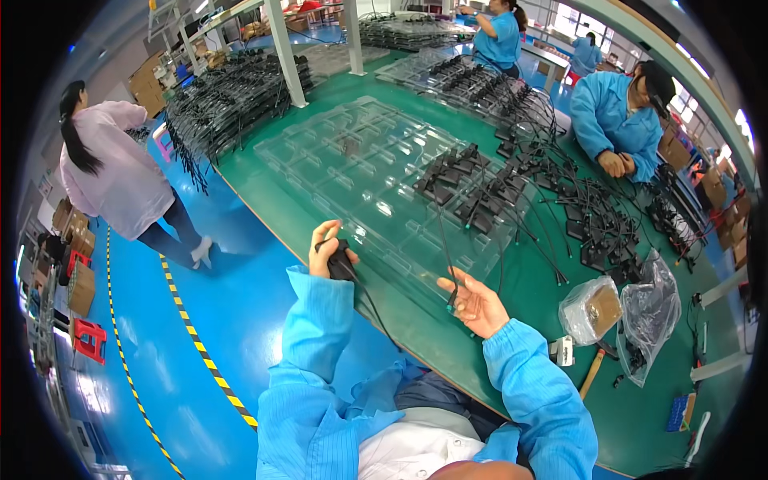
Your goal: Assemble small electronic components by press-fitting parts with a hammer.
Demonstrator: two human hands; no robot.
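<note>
While the left hand is closed round an adapter, long axis slanting, cable trailing bodyward, the right hand is loosely open against a plug, pinch unclear; tray lies ahead, right of adapter.

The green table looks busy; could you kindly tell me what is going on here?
A person's left hand holds a black unit with a cable; the right hand is at a green-tipped cable end. Beyond them lies a clear tray with black units grouped toward its right side. More cabled units lie heaped on the green table, right of the tray.
</note>
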